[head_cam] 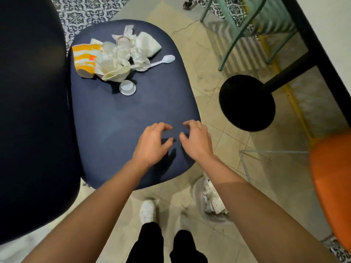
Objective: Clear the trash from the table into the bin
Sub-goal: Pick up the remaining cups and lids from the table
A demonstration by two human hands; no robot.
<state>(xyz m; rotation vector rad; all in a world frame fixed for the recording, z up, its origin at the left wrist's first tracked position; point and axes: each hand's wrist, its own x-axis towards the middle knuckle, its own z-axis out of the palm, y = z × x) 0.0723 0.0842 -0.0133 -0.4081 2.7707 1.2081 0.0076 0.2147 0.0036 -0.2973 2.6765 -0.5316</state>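
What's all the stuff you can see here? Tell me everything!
Table: one, dark blue, centre.
Cup: one, orange and white, lying at the table's far end.
Napkins: several, white, crumpled beside the cup.
Spoon: one, white, right of the pile.
Lid: one, white, nearest of the trash.
Bin: one, clear-lined, on the floor below the table.
Seat: one, orange, right edge.
Chair: one, green, top.
Left hand: empty, over the table.
Right hand: empty, beside it.
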